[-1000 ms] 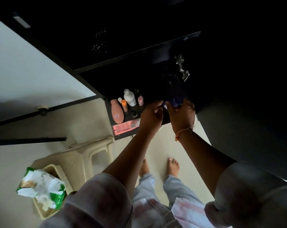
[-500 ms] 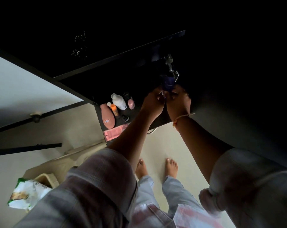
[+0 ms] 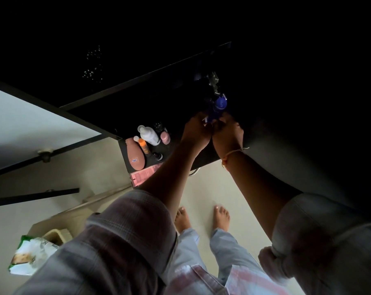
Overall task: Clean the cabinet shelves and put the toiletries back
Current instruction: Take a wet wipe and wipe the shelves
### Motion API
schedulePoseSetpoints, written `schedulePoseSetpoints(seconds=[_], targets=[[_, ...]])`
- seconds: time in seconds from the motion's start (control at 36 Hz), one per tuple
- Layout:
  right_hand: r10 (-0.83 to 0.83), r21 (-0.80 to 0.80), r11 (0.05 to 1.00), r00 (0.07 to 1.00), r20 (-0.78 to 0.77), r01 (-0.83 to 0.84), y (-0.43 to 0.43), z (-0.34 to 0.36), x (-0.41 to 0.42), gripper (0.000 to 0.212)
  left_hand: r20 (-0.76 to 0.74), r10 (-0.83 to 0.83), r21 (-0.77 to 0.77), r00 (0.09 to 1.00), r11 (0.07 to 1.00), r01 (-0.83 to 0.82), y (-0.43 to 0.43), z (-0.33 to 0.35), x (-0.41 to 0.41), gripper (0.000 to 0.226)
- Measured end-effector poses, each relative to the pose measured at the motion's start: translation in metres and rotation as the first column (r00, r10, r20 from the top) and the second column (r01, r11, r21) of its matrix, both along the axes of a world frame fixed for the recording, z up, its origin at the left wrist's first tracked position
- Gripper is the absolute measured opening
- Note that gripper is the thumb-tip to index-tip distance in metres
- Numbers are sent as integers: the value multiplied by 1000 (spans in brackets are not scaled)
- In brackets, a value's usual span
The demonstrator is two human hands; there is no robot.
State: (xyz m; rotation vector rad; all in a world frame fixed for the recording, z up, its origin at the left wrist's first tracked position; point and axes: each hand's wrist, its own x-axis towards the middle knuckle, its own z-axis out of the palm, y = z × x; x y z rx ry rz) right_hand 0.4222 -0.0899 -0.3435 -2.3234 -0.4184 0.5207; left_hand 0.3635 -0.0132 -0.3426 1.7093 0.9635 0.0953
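Head view: the left hand and right hand, close together, both grip a blue bottle at the dark cabinet shelf. Several toiletries already stand there, so restocking seems underway.

Blue bottle, white bottle, pink pouch, plaid sleeves

Two hands, the left hand and the right hand, met on one blue bottle. One white bottle, one pink tube, one orange tube and one small pink bottle stood beside them.
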Motion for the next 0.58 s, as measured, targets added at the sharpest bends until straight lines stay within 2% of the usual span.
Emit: schedulePoseSetpoints(seconds=[0.31, 0.58], targets=[[69, 33, 997, 998, -5, -69, -3, -2, 0, 38, 33, 127, -78, 991, 989, -124, -3, 10, 2, 31], [79, -14, 997, 997, 13, -79, -1, -5, 1, 38, 30, 74, -61, 997, 996, -72, -1, 9, 2, 32]])
